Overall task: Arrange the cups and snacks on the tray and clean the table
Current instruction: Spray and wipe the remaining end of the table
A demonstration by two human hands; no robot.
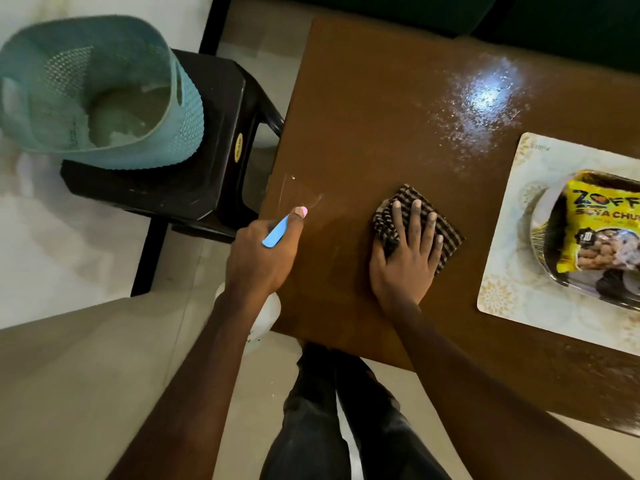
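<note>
Surface-wiping is going on: left grip is clasping, seemingly, a spray bottle; right grip, released flat, is pressing the cloth, needing a sweep toward the droplets.

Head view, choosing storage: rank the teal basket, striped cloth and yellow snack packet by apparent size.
1. teal basket.
2. striped cloth and yellow snack packet: they look alike, and the frame edge cuts off the packet, so unranked.

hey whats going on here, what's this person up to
A person is cleaning the brown table. Their left hand grips a spray bottle at the table's edge, and their right hand presses a striped cloth flat on the top. Spray droplets lie farther out, unwiped. A yellow snack packet sits in a dish on the tray.
</note>
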